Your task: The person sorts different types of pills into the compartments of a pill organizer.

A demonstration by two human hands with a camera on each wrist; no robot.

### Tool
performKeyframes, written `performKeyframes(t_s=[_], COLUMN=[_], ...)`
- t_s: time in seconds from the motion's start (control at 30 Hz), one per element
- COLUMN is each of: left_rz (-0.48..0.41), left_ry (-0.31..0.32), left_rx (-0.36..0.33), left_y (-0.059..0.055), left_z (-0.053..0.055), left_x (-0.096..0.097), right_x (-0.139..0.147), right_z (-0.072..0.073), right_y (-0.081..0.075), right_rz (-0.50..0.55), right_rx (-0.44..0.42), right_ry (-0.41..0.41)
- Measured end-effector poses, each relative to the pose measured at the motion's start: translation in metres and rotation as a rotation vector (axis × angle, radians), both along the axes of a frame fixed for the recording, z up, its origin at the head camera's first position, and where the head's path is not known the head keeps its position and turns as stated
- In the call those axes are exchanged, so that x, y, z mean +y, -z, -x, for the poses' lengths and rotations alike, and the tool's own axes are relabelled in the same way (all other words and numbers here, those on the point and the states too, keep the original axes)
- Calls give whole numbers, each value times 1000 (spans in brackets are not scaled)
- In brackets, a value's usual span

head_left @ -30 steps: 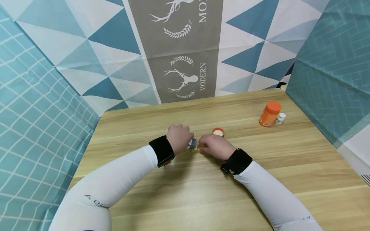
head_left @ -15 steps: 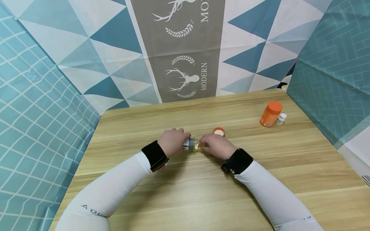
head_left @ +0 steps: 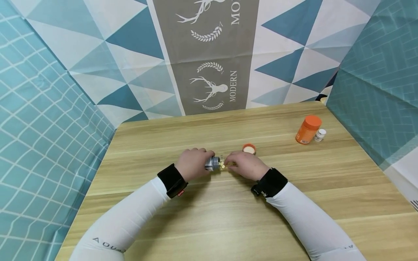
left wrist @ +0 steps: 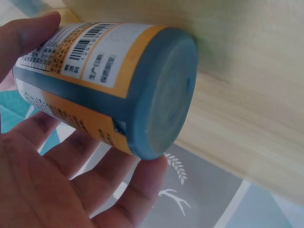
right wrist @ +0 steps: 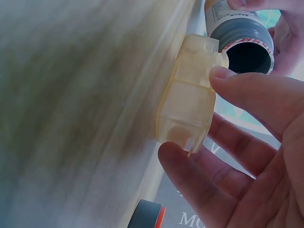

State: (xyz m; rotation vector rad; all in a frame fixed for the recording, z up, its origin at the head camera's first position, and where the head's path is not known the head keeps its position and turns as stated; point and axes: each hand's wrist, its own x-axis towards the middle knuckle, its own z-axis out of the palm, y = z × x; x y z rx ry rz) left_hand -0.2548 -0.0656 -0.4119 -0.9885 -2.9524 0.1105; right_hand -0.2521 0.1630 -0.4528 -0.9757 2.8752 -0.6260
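In the head view my left hand [head_left: 193, 165] grips a pill bottle [head_left: 211, 164] lying on its side in the air or on the table, its open mouth facing right. The left wrist view shows the dark bottle base and orange-and-white label [left wrist: 102, 57], with the thumb and fingers around it. My right hand [head_left: 247, 165] holds a translucent yellowish pill box [right wrist: 185, 104] by thumb and fingertips on the wooden table. Several pale yellow tablets [head_left: 222, 165] show at the bottle's mouth, beside the box. One round shape is visible in the box's near compartment.
An upturned cap with an orange rim [head_left: 249, 148] lies just behind my right hand. An orange jar [head_left: 308, 129] and a small white bottle [head_left: 320, 135] stand at the back right of the table [head_left: 209, 224]. Patterned cloth hangs behind and on both sides.
My left hand has drawn the bottle leftward and lowered it, so more of its neck and the tablets show. My right hand and the pill box stay nearly in place.
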Motion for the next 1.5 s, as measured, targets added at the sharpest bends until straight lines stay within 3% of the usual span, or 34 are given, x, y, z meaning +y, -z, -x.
performKeyframes(t_s=[0.63, 0.93, 1.1, 1.2, 1.5], left_rz=[8, 15, 21, 18, 10], left_ry=[-29, -48, -54, -56, -52], left_rx=[-36, -39, -44, -49, -49], left_y=[2, 3, 3, 3, 3], left_z=[-3, -4, -4, -5, -4], left_x=[1, 0, 0, 0, -1], right_x=[-4, -5, -4, -4, -4], right_z=[-1, -2, -4, -5, -4], right_y=[1, 3, 3, 2, -1], right_rz=[1, 38, 27, 32, 69], right_rx=[41, 64, 31, 10, 57], right_ry=[-26, -84, -100, -97, -51])
